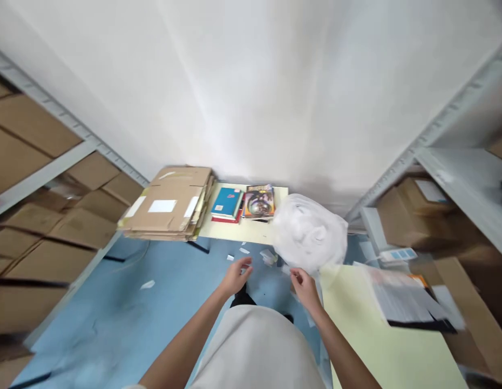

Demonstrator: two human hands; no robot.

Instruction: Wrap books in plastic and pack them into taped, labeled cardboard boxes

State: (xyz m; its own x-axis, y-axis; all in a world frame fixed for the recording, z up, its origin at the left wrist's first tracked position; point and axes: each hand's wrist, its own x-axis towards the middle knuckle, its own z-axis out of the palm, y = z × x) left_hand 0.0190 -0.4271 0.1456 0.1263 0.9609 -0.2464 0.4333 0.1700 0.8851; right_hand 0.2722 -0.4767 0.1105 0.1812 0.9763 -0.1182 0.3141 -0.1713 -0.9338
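My left hand [236, 276] hangs over the blue floor in front of my body, its fingers loosely bent and the thumb apart, with nothing visible in it. My right hand [306, 289] is level with it, just below a large white translucent plastic bag [310, 229]. Its fingers curl loosely, and I see nothing held between them. Beyond both hands, a low pale-yellow table [235, 231] bears a blue book [226, 201] on a red one, and a book with a dark illustrated cover [259, 202] beside them.
Flattened cardboard boxes [170, 200] are stacked at the table's left end. Shelves of brown cartons [44, 259] stand left, more cartons [416, 210] right. A yellow tabletop [368, 335] at right holds plastic sleeves [405, 294] near a power strip [399, 254]. Paper scraps [148, 284] litter the floor.
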